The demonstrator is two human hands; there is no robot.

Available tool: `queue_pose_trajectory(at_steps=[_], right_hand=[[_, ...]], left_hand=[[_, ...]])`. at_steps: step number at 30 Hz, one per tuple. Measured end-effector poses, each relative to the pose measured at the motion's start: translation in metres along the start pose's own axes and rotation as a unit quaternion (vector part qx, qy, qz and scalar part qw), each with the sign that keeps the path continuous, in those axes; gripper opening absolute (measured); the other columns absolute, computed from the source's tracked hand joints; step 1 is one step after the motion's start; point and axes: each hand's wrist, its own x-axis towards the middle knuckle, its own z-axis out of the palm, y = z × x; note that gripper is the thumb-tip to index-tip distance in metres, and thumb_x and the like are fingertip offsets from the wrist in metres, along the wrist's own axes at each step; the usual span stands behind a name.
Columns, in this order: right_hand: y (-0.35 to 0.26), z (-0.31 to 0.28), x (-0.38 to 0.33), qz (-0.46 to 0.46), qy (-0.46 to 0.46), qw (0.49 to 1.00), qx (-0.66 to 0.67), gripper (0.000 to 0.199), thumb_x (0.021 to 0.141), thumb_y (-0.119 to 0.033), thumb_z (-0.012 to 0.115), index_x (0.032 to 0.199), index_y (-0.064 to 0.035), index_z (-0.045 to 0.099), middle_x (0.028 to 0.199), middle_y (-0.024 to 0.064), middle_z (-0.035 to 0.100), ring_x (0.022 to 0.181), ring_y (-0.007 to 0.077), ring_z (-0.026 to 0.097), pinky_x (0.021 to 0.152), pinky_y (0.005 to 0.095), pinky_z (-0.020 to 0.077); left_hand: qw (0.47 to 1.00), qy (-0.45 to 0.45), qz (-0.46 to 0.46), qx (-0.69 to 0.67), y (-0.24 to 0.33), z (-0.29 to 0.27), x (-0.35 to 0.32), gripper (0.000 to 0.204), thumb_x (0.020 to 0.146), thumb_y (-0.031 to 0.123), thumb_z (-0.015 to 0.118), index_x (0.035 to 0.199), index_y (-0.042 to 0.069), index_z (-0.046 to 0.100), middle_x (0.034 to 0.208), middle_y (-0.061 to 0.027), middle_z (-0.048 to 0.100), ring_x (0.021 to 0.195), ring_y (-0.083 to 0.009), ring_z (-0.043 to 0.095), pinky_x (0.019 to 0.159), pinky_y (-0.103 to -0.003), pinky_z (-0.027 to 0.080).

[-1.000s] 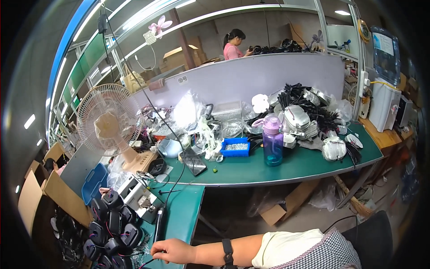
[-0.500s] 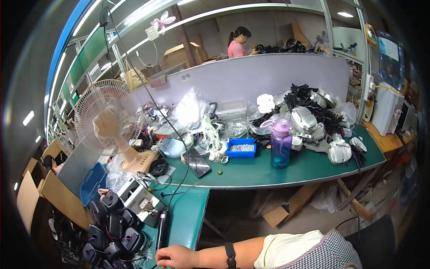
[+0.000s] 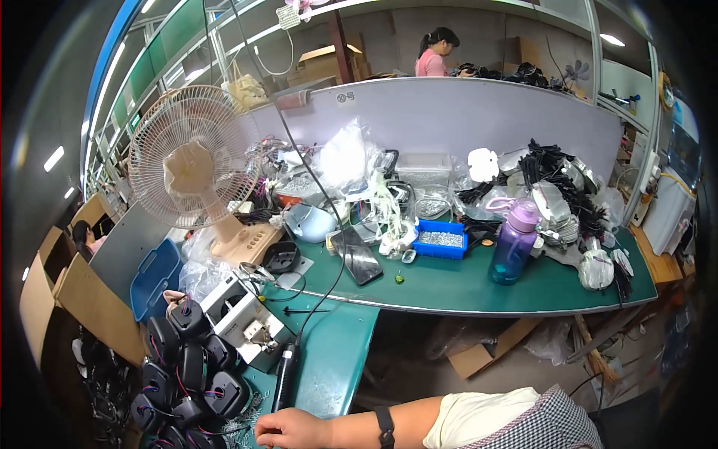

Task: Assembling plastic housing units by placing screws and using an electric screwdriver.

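Observation:
My right hand [image 3: 293, 429] is at the lower edge, its forearm coming in from the right with a black band at the wrist. Its fingers are curled inward; their tips are cut off by the picture's edge, so what they hold is hidden. Just beyond the hand stands a black electric screwdriver [image 3: 284, 378] on a cord. To its left, several black plastic housings [image 3: 194, 367] with red and blue wires are piled up. Small loose screws [image 3: 241, 430] lie between the pile and the hand. My left hand is out of view.
A light-coloured boxy machine [image 3: 243, 322] sits behind the screwdriver, near a beige fan [image 3: 191, 168]. Across the green bench [image 3: 449, 288] are a phone [image 3: 357, 256], a blue tray [image 3: 440, 251] of small metal parts, a purple bottle [image 3: 514, 243] and heaped cabled parts. Another person works beyond the partition.
The view has shifted, so the bench and its things sit farther right. My right hand stays beside the electric screwdriver, its fingers still curled.

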Motion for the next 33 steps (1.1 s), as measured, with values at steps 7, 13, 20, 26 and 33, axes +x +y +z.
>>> queue_pose_trajectory(at_steps=[7, 13, 20, 26, 33], right_hand=[[0.016, -0.014, 0.010, 0.014, 0.006, 0.999, 0.045, 0.017, 0.093, -0.022, 0.063, 0.091, -0.0053, 0.060, 0.072, 0.0010, 0.063, 0.057, 0.0092, 0.059, 0.055, 0.0260, 0.0477], [0.019, -0.026, 0.003, 0.042, -0.075, 0.996, 0.014, 0.013, 0.090, -0.018, 0.066, 0.091, -0.0052, 0.069, 0.073, 0.0074, 0.069, 0.062, 0.0167, 0.067, 0.058, 0.0330, 0.0523], [0.030, -0.022, -0.001, 0.034, -0.157, 0.987, -0.006, 0.015, 0.089, -0.018, 0.066, 0.089, -0.0040, 0.069, 0.075, 0.0079, 0.070, 0.060, 0.0182, 0.066, 0.058, 0.0337, 0.0526], [0.037, -0.016, 0.002, 0.097, -0.193, 0.976, -0.032, 0.014, 0.088, -0.017, 0.067, 0.090, -0.0029, 0.069, 0.075, 0.0076, 0.070, 0.062, 0.0177, 0.066, 0.058, 0.0339, 0.0526], [0.057, -0.011, 0.004, 0.128, -0.174, 0.976, 0.038, 0.016, 0.091, -0.019, 0.061, 0.089, -0.0038, 0.058, 0.074, 0.0025, 0.064, 0.055, 0.0101, 0.060, 0.052, 0.0268, 0.0485]], left_hand=[[1.000, 0.025, -0.013, 0.004, 0.010, 0.014, 0.003, 0.052, 0.096, 0.026, 0.058, 0.137, -0.003, 0.045, 0.132, -0.0176, 0.053, 0.116, -0.0307, 0.055, 0.100, -0.044, 0.046], [1.000, -0.008, -0.009, 0.010, 0.009, 0.020, 0.006, 0.059, 0.092, 0.036, 0.061, 0.134, -0.003, 0.048, 0.127, -0.0165, 0.057, 0.113, -0.0296, 0.057, 0.098, -0.043, 0.048], [0.999, -0.041, -0.005, 0.001, 0.014, 0.028, 0.002, 0.069, 0.087, 0.048, 0.066, 0.131, -0.003, 0.052, 0.122, -0.0151, 0.061, 0.109, -0.0282, 0.060, 0.095, -0.042, 0.050], [0.999, -0.048, 0.003, -0.001, 0.012, 0.021, 0.004, 0.069, 0.088, 0.049, 0.065, 0.130, -0.004, 0.053, 0.121, -0.0147, 0.061, 0.109, -0.0272, 0.060, 0.095, -0.041, 0.050], [0.999, -0.036, -0.030, 0.003, 0.011, 0.011, 0.003, 0.063, 0.090, 0.042, 0.062, 0.133, -0.002, 0.051, 0.126, -0.0160, 0.059, 0.113, -0.0283, 0.058, 0.099, -0.042, 0.047]])
